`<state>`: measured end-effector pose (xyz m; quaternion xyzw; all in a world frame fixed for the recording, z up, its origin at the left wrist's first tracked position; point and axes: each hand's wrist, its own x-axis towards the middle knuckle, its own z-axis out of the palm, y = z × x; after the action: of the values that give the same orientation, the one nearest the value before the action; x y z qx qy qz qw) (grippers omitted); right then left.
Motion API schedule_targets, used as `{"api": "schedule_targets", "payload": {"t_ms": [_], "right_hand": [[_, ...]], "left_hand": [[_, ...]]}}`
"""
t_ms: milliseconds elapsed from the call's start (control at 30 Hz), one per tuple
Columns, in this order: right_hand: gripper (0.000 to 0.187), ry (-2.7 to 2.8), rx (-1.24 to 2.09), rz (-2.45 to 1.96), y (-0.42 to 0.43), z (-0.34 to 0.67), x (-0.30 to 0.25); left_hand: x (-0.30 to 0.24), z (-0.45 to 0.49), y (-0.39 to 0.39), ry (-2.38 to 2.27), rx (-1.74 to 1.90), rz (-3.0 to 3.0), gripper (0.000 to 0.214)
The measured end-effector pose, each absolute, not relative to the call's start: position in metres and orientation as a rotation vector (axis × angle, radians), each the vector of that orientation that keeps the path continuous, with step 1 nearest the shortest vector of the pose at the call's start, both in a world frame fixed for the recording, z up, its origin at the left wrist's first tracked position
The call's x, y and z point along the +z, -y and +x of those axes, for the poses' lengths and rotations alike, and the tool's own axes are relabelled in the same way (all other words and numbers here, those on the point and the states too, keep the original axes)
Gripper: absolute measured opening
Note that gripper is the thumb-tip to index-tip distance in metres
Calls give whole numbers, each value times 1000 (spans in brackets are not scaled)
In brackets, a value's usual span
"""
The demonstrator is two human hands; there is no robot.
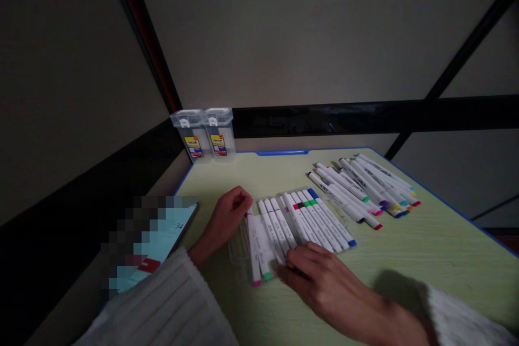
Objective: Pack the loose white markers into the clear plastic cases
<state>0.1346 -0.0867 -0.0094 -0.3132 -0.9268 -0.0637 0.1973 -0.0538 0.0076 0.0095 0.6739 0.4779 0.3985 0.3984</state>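
Observation:
A row of white markers with coloured caps point(300, 221) lies side by side on a clear plastic tray point(239, 251) on the pale green desk point(425, 248). My left hand point(227, 216) is curled at the row's far left end, its fingers closed against the leftmost marker and the tray's edge. My right hand point(324, 275) rests at the near ends of the markers, fingers bent and pressing on them. Both wrists wear white knitted sleeves.
A second loose group of markers point(365, 189) lies at the desk's far right. Two clear plastic cases with yellow labels point(206, 135) stand at the far left corner. A phone with a lit screen point(162, 243) lies at the left edge. Dark bars cross behind.

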Motion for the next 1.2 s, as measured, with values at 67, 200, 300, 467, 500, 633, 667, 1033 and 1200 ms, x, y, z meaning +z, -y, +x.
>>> {"api": "schedule_targets", "payload": {"t_ms": [67,200,300,467,500,633,667,1033,1200], "right_hand": [[14,2590,-181,-870,87,134,-9],[14,2591,-185,-864,86,134,-8],[14,2599,-187,-852,86,134,-8],[17,2580,-192,-830,86,135,-8],[17,2577,-188,-833,86,134,-8],[21,2563,-175,-841,86,134,-8],[22,2558,-170,-840,87,134,-8],[21,2547,-159,-838,86,136,-14],[23,2531,-184,-810,85,135,-11]], "left_hand": [[10,-53,-7,-1198,1012,1681,13],[11,-53,-6,-1194,1014,1632,14],[12,-52,-6,-1195,1034,1618,14],[12,-52,-7,-1192,1073,1594,14],[12,-52,-7,-1194,1081,1589,13],[12,-52,-7,-1177,1102,1573,13],[12,-52,-6,-1171,1101,1574,13],[13,-49,-4,-1153,1070,1583,12],[13,-49,-3,-1130,1077,1590,11]]}}
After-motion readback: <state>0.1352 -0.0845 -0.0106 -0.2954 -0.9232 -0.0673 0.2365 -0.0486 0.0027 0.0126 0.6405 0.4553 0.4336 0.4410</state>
